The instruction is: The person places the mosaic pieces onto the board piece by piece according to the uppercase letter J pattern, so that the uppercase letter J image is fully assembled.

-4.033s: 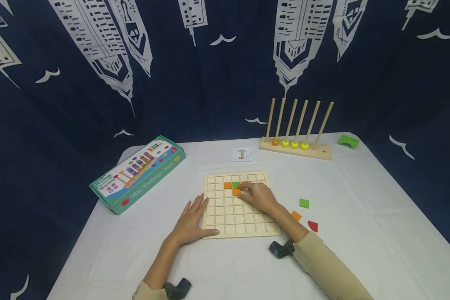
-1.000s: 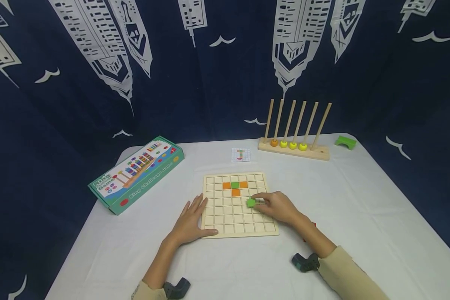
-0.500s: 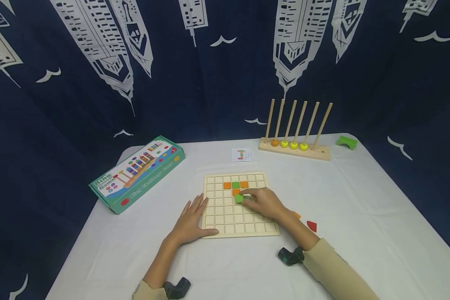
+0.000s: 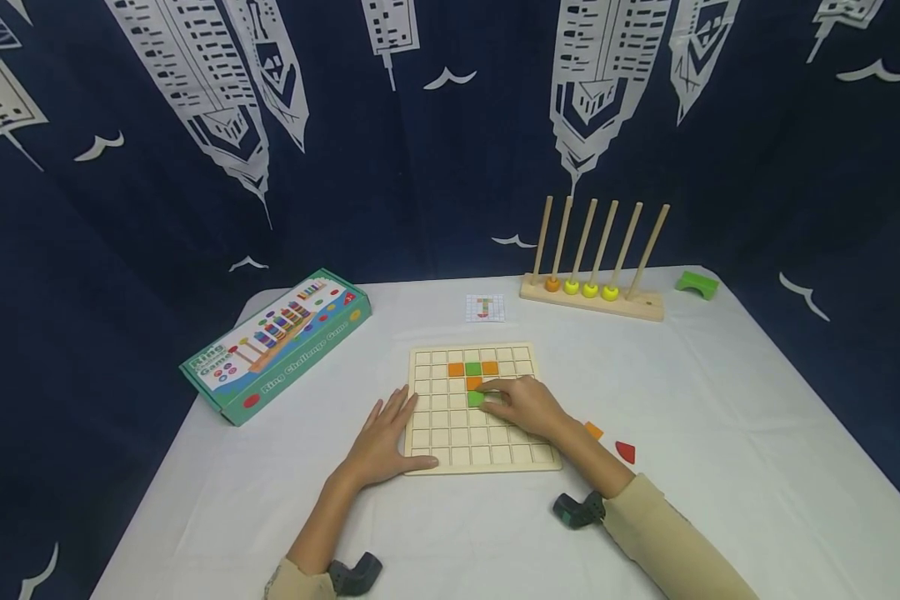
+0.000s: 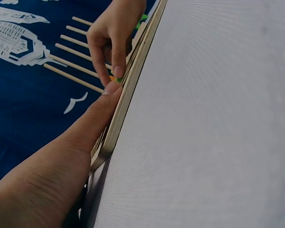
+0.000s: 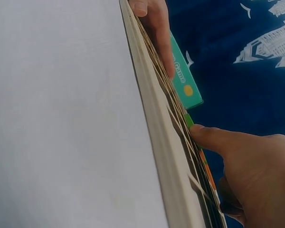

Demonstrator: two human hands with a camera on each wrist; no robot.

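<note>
A pale wooden grid board (image 4: 450, 435) lies on the white table. Near its top, a green square tile (image 4: 472, 368) sits between an orange tile (image 4: 456, 369) and another orange tile (image 4: 490, 368), with a third orange tile (image 4: 474, 383) just below. Under that one, my right hand (image 4: 523, 403) pinches a second green tile (image 4: 475, 400) between thumb and forefinger, lined up with the column; the right wrist view shows the thumb against this green tile (image 6: 189, 119). My left hand (image 4: 378, 443) rests with fingers spread at the board's left edge, thumb along the lower-left corner.
Right of the board lie an orange piece (image 4: 593, 430) and a red rounded piece (image 4: 626, 452). Behind it are a small pattern card (image 4: 484, 308), a peg stand (image 4: 592, 300) with beads and a green arch block (image 4: 697, 284). A green game box (image 4: 277, 346) stands left.
My right hand has left the upper-right orange tile, picked up the green tile from the table and carried it left to below the lowest orange tile. My left hand has stayed put.
</note>
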